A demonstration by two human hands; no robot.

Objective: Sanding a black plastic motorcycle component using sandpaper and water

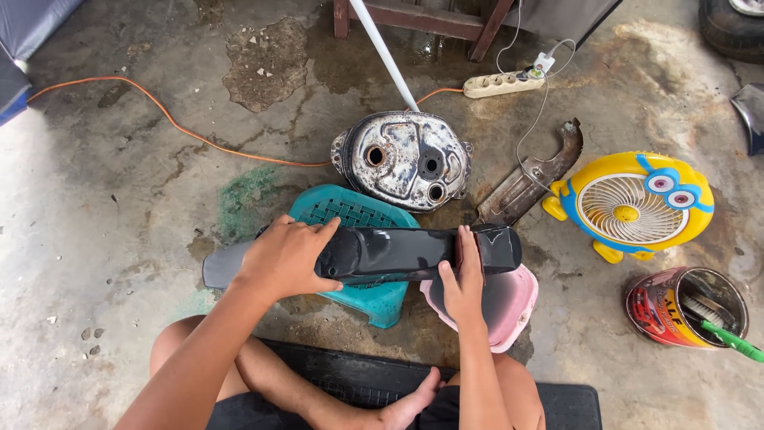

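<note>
Left hand (288,259) grips black plastic panel (398,253) mid-frame; right hand (464,279) presses sandpaper (459,248) flat on it; sanding looks unfinished.

A panel (398,253) lies across two stools (374,299), tank (406,159) behind them, fan (633,205) right, tin (684,306) before the fan.

The left hand (285,259) covers the middle of the long black plastic panel (398,253), so the stretch beneath the palm cannot be seen. Under that panel, the teal plastic stool (350,213) and the pink stool (509,306) show only in part. Right of the panel, the tin can (686,306) hides the lower end of a brush whose green handle (736,342) runs off the frame's edge. A tyre (732,28) at the top corner is cut off.
</note>
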